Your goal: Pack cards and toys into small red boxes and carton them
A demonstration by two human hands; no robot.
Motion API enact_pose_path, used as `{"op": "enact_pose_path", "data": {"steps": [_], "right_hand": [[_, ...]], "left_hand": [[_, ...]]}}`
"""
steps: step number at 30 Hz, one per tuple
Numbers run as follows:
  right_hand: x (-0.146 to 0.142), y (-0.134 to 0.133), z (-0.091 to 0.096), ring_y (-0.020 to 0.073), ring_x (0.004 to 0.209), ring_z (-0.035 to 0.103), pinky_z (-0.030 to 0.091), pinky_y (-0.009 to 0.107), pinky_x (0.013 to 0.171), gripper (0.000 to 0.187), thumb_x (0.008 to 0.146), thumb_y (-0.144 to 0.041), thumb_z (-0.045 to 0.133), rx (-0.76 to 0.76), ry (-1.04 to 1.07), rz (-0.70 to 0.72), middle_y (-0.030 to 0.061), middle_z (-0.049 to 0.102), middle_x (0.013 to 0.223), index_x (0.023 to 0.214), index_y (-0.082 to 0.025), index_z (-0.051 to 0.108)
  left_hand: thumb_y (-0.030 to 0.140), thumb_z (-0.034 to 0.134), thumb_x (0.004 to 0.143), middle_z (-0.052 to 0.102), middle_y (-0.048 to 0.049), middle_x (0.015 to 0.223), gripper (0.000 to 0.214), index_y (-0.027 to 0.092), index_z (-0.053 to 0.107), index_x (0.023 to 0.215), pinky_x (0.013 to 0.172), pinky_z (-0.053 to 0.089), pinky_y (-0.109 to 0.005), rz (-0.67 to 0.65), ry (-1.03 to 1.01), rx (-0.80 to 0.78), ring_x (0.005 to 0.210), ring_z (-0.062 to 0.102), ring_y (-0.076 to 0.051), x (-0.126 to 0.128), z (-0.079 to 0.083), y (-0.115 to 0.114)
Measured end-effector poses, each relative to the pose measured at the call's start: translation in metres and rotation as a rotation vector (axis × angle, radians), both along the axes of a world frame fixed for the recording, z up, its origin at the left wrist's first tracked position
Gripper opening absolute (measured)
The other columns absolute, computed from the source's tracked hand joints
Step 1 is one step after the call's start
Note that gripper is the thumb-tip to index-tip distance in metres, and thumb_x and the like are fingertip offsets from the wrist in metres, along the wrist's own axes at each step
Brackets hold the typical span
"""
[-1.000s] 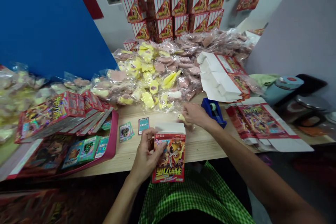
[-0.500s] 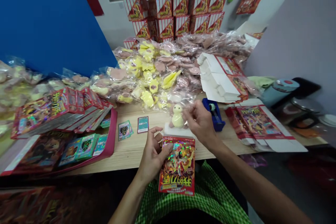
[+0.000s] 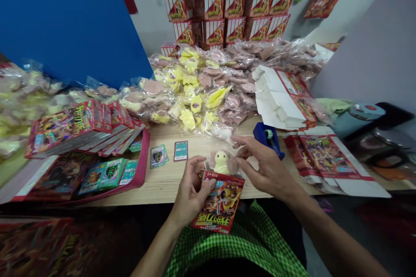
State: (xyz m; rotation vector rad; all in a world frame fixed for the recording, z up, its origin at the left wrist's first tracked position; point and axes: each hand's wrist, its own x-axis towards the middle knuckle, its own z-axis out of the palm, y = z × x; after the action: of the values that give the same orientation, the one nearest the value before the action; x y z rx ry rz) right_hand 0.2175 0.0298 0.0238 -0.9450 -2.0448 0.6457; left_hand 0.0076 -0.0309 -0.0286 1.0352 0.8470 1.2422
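Observation:
My left hand (image 3: 195, 190) is closed round a red printed box (image 3: 218, 203), its thumb on the front face. A small yellow toy figure (image 3: 221, 161) in a clear plastic bag stands upright at the box's top end. Its lower part is hidden behind the box's upper edge, and I cannot tell how deep inside it sits. My right hand (image 3: 263, 166) is just right of the figure, fingers apart and curved, the fingertips close to the bag. Whether they touch the plastic is unclear.
Bagged yellow and pink toys (image 3: 195, 91) are heaped at the back. Cards (image 3: 180, 151) lie on the table, left of my hands. A pink tray (image 3: 145, 160) bears stacked red boxes. A blue tape dispenser (image 3: 269, 138) and flattened boxes (image 3: 325, 156) are on the right.
The bagged figure has come down to the box's top end. My right hand has loosened from its pinch, with its fingers now apart. The box is tilted a little more.

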Motion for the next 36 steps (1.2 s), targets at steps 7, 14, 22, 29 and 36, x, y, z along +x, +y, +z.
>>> {"op": "enact_pose_path", "data": {"steps": [7,14,22,29,36], "right_hand": [[0.012,0.007,0.025,0.0260,0.096,0.060,0.046,0.044,0.088,0.017,0.101,-0.023,0.051,0.118,-0.470,0.194,0.0080,0.064,0.097,0.091,-0.020,0.064],[0.010,0.020,0.011,0.0225,0.089,0.063,0.048,0.036,0.080,0.028,0.095,-0.019,0.051,-0.007,-0.375,0.243,0.0089,0.068,0.101,0.122,-0.016,0.057],[0.002,0.009,0.013,0.0250,0.093,0.056,0.038,0.046,0.092,0.018,0.093,-0.011,0.047,0.098,-0.560,0.251,0.0092,0.064,0.093,0.087,-0.018,0.062],[-0.003,-0.008,0.020,0.0329,0.119,0.054,0.032,0.058,0.109,0.025,0.101,-0.032,0.054,0.037,-0.663,0.343,0.0141,0.066,0.118,0.093,-0.017,0.073],[0.016,0.006,-0.006,0.0307,0.145,0.043,0.039,0.053,0.116,0.021,0.102,-0.031,0.060,-0.263,-0.574,0.428,0.0162,0.049,0.154,0.116,-0.019,0.070]], "left_hand": [[0.032,0.072,0.093,0.067,-0.0047,0.109,0.048,0.025,0.038,0.127,0.080,0.053,-0.028,-0.013,-0.012,0.018,0.088,0.066,-0.016,0.007,-0.006,-0.001],[0.032,0.070,0.094,0.067,-0.0066,0.114,0.048,0.025,0.038,0.129,0.083,0.054,-0.032,-0.046,-0.109,-0.011,0.092,0.068,-0.018,0.015,-0.015,-0.004],[0.036,0.072,0.094,0.066,-0.0068,0.117,0.048,0.025,0.044,0.132,0.084,0.052,-0.029,-0.015,-0.107,-0.067,0.096,0.066,-0.017,0.011,-0.017,-0.014],[0.039,0.074,0.091,0.064,-0.0066,0.117,0.052,0.025,0.048,0.133,0.082,0.053,-0.028,-0.072,-0.071,-0.125,0.094,0.063,-0.017,0.011,-0.021,-0.015],[0.040,0.073,0.092,0.068,-0.0052,0.112,0.048,0.024,0.056,0.134,0.085,0.052,-0.027,0.015,-0.099,-0.180,0.095,0.065,-0.017,0.007,-0.033,-0.019]]}}
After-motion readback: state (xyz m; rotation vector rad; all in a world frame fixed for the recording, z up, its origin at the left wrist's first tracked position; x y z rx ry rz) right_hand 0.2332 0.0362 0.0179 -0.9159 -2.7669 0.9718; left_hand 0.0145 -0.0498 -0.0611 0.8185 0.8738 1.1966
